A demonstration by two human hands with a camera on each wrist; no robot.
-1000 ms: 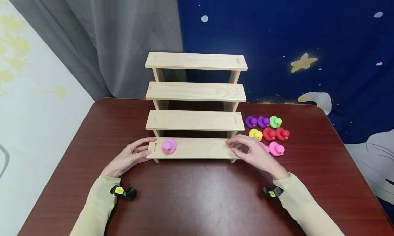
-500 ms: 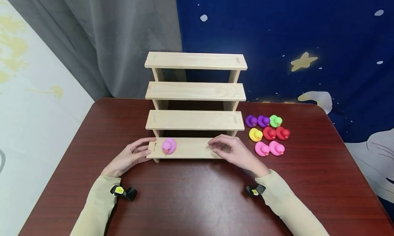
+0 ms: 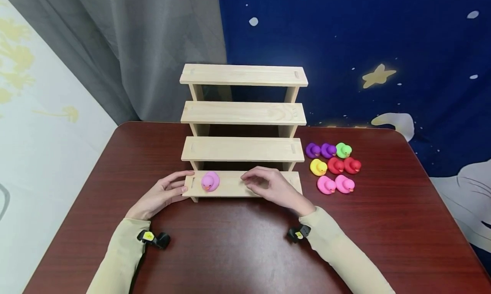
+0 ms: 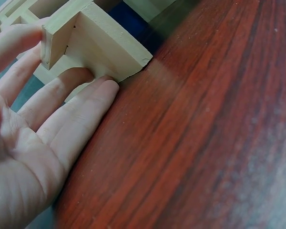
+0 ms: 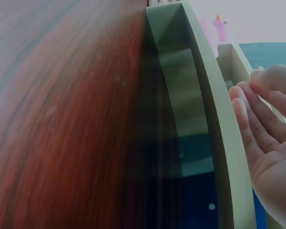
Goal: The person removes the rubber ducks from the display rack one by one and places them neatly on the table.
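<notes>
A wooden stepped shelf (image 3: pixel 243 149) stands on the table, with a pink-purple rubber duck (image 3: pixel 210 181) on the left part of its lowest step. My left hand (image 3: pixel 163 195) holds the left end of that step; in the left wrist view the thumb is at the board's corner and the other fingers lie against the side support (image 4: pixel 107 45). Over the right half of the same step hovers my right hand (image 3: pixel 274 187), fingers loosely bent and holding nothing. In the right wrist view its fingertips are just above the board (image 5: pixel 224 129), with the duck (image 5: pixel 214 33) beyond.
Right of the shelf, rubber ducks stand on the brown table (image 3: pixel 238 251) in three rows: purple ones (image 3: pixel 313 150) and a green one (image 3: pixel 343 150), a yellow one (image 3: pixel 318 167) and red ones (image 3: pixel 336 165), then pink ones (image 3: pixel 326 185). Curtains (image 3: pixel 172 51) hang behind.
My right hand has moved left along the lowest step, from its right end toward the duck, uncovering the pink ducks on the table. My left hand and the duck on the step stay in place.
</notes>
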